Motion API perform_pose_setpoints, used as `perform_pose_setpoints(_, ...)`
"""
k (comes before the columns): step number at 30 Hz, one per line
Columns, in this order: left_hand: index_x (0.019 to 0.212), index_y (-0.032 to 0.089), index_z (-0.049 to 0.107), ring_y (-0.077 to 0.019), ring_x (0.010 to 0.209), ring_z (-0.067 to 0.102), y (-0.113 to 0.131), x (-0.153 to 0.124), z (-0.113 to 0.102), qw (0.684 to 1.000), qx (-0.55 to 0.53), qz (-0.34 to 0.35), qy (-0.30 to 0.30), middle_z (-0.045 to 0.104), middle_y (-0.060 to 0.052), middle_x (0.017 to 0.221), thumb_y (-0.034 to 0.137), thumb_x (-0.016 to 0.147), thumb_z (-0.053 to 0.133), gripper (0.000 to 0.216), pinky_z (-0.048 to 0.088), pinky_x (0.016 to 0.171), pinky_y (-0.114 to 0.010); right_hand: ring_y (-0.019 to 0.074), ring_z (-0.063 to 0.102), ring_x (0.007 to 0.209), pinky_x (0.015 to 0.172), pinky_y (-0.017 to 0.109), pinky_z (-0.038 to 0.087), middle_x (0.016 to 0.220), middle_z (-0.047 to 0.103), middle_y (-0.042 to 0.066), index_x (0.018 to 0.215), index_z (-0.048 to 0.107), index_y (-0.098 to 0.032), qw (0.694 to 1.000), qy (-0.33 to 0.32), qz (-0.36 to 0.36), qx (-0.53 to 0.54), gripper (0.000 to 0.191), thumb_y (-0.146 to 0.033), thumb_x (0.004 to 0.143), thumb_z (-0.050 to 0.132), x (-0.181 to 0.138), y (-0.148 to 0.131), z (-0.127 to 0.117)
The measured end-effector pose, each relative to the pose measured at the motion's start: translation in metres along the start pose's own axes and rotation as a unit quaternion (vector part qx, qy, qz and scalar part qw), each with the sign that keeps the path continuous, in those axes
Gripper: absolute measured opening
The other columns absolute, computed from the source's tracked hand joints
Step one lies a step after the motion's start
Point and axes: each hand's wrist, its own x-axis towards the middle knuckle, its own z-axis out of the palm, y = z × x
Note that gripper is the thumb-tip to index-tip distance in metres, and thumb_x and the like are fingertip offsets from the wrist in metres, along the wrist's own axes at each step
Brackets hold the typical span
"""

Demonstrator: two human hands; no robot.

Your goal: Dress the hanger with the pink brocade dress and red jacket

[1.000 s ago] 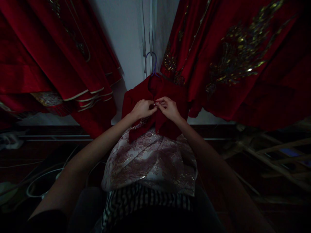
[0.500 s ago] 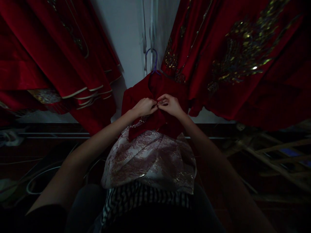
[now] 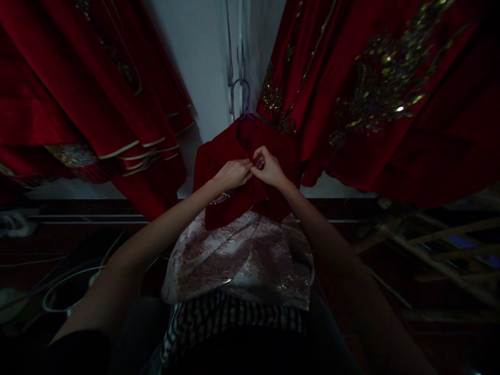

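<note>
A red jacket (image 3: 219, 151) hangs in front of me on a purple hanger (image 3: 247, 99), its lower part over a pale, shiny brocade cloth (image 3: 242, 260) on my lap. At the jacket's front opening my left hand (image 3: 235, 173) is closed, fingertips pinching the red fabric edge. Right beside it my right hand (image 3: 269, 166) is closed too, thumb and index finger pressed together at the same edge. What lies between the fingertips is too small and dark to make out. Below my left hand shows a strand of beads (image 3: 223, 197) on the jacket.
Red garments with pale trim (image 3: 128, 148) hang at the left. More red cloth with gold sequins (image 3: 386, 94) hangs at the right. Wooden slats (image 3: 449, 234) stand low on the right; a white cable loop (image 3: 47, 297) lies low on the left.
My right thumb and index finger have bent into a rounder pinch, and the index finger has risen slightly. My left hand stays at the jacket's edge. The view has shifted a little.
</note>
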Motion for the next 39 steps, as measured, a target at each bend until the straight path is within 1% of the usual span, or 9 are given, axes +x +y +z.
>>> perform_pose_setpoints(6, 0.1, 0.013, 0.056, -0.0186, 0.091, 0.059, 0.01, -0.005, 0.019, 0.976, -0.178, -0.057, 0.11, 0.062, -0.01, 0.1, 0.019, 0.087, 0.044, 0.019, 0.045, 0.083, -0.029, 0.0103, 0.054, 0.073, 0.064, 0.024, 0.047, 0.103, 0.049, 0.004, 0.107, 0.035, -0.023, 0.984, 0.127, 0.073, 0.099, 0.046, -0.026, 0.069, 0.06, -0.022, 0.014, 0.024)
perform_pose_setpoints(9, 0.098, 0.015, 0.056, -0.0155, 0.088, 0.059, 0.009, -0.01, 0.024, 0.952, -0.267, -0.066, 0.133, 0.063, -0.006, 0.098, 0.02, 0.085, 0.046, 0.017, 0.044, 0.082, -0.027, 0.0109, 0.056, 0.073, 0.063, 0.025, 0.048, 0.108, 0.05, 0.005, 0.11, 0.031, -0.024, 0.982, 0.099, 0.117, 0.112, 0.055, -0.027, 0.066, 0.064, -0.056, 0.023, 0.03)
perform_pose_setpoints(15, 0.091, 0.016, 0.054, -0.011, 0.067, 0.053, 0.007, -0.019, 0.026, 0.915, -0.358, -0.124, 0.14, 0.058, 0.0, 0.079, 0.027, 0.081, 0.054, 0.015, 0.044, 0.066, -0.023, 0.0175, 0.063, 0.081, 0.076, 0.034, 0.05, 0.093, 0.062, 0.003, 0.106, 0.039, -0.023, 0.989, -0.011, 0.135, 0.055, 0.031, -0.023, 0.078, 0.053, -0.109, 0.015, 0.001)
perform_pose_setpoints(20, 0.085, 0.019, 0.059, -0.0188, 0.099, 0.055, 0.014, -0.01, 0.043, 0.938, -0.33, -0.043, 0.097, 0.059, -0.005, 0.097, 0.028, 0.078, 0.06, 0.012, 0.044, 0.094, -0.035, 0.0154, 0.06, 0.07, 0.062, 0.027, 0.047, 0.079, 0.06, 0.0, 0.095, 0.048, -0.023, 0.99, 0.037, 0.13, 0.036, 0.021, -0.028, 0.078, 0.059, -0.106, -0.019, -0.039)
perform_pose_setpoints(24, 0.121, 0.019, 0.054, -0.0272, 0.13, 0.04, 0.023, 0.001, 0.075, 0.94, -0.321, -0.076, 0.081, 0.043, -0.013, 0.136, 0.025, 0.072, 0.064, 0.051, 0.034, 0.109, -0.042, 0.0126, 0.056, 0.065, 0.056, 0.023, 0.044, 0.078, 0.06, 0.0, 0.094, 0.051, -0.023, 0.993, 0.023, 0.101, 0.053, 0.021, -0.024, 0.075, 0.06, -0.098, -0.036, -0.047)
perform_pose_setpoints(27, 0.12, 0.017, 0.056, -0.0293, 0.132, 0.038, 0.024, -0.003, 0.089, 0.949, -0.302, -0.072, 0.05, 0.037, -0.014, 0.143, 0.023, 0.072, 0.063, 0.049, 0.034, 0.11, -0.042, 0.0123, 0.057, 0.066, 0.055, 0.023, 0.044, 0.082, 0.061, -0.001, 0.097, 0.054, -0.024, 0.995, -0.031, 0.081, 0.049, 0.023, -0.02, 0.075, 0.058, -0.097, -0.037, -0.041)
perform_pose_setpoints(30, 0.1, 0.018, 0.064, -0.0256, 0.114, 0.052, 0.02, -0.02, 0.086, 0.958, -0.278, -0.063, 0.038, 0.056, -0.011, 0.121, 0.026, 0.079, 0.057, 0.024, 0.041, 0.101, -0.04, 0.013, 0.057, 0.069, 0.058, 0.024, 0.045, 0.085, 0.062, 0.0, 0.102, 0.058, -0.025, 0.994, -0.077, 0.065, 0.039, 0.026, -0.017, 0.077, 0.053, -0.098, -0.033, -0.032)
perform_pose_setpoints(34, 0.088, 0.022, 0.061, -0.0204, 0.093, 0.055, 0.006, -0.048, 0.078, 0.949, -0.246, -0.156, 0.124, 0.06, -0.005, 0.092, 0.028, 0.082, 0.054, 0.011, 0.043, 0.09, -0.037, 0.0135, 0.057, 0.074, 0.066, 0.026, 0.047, 0.095, 0.062, 0.002, 0.101, 0.063, -0.026, 0.992, -0.119, 0.038, 0.031, 0.029, -0.014, 0.079, 0.049, -0.097, -0.024, -0.017)
perform_pose_setpoints(39, 0.089, 0.02, 0.049, -0.0166, 0.083, 0.055, -0.02, -0.067, 0.092, 0.875, -0.289, -0.316, 0.226, 0.055, -0.003, 0.091, 0.024, 0.076, 0.057, 0.016, 0.046, 0.078, -0.032, 0.0113, 0.058, 0.069, 0.063, 0.024, 0.049, 0.092, 0.063, 0.001, 0.103, 0.059, -0.023, 0.986, -0.122, 0.068, 0.089, 0.022, -0.022, 0.081, 0.054, -0.084, -0.013, 0.014)
